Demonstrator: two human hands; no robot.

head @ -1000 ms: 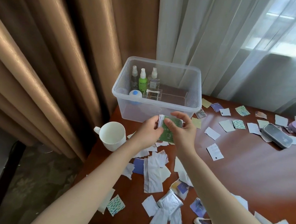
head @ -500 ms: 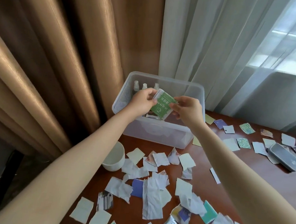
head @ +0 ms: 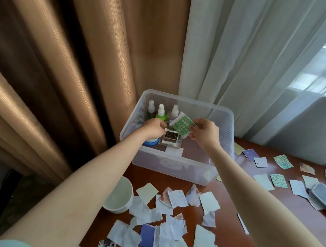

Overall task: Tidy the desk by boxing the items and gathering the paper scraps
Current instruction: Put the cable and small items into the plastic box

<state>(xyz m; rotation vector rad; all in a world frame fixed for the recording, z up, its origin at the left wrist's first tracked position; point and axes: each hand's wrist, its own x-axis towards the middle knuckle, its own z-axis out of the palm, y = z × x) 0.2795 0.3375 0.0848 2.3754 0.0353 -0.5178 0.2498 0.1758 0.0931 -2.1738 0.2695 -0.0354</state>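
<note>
A clear plastic storage box (head: 175, 166) stands at the desk's far left corner. Both hands are inside it. My right hand (head: 204, 132) pinches a green-and-white packet (head: 183, 125) by its right edge and holds it tilted above the box floor. My left hand (head: 154, 129) has its fingers curled on the near-left corner of a small clear square container (head: 170, 140) standing in the box. Three spray bottles (head: 161, 111) line the box's back left. Torn paper scraps (head: 168, 234) litter the brown desk in front of the box.
A white mug (head: 119, 196) sits at the desk's left edge under my left forearm. More scraps (head: 278, 179) and a grey pencil case (head: 325, 198) lie to the right. A blue-lidded jar (head: 152, 142) is in the box. Curtains hang close behind.
Both hands carried the green packet from over the desk up into the box. My left hand has let go of the packet and shifted to the small clear container.
</note>
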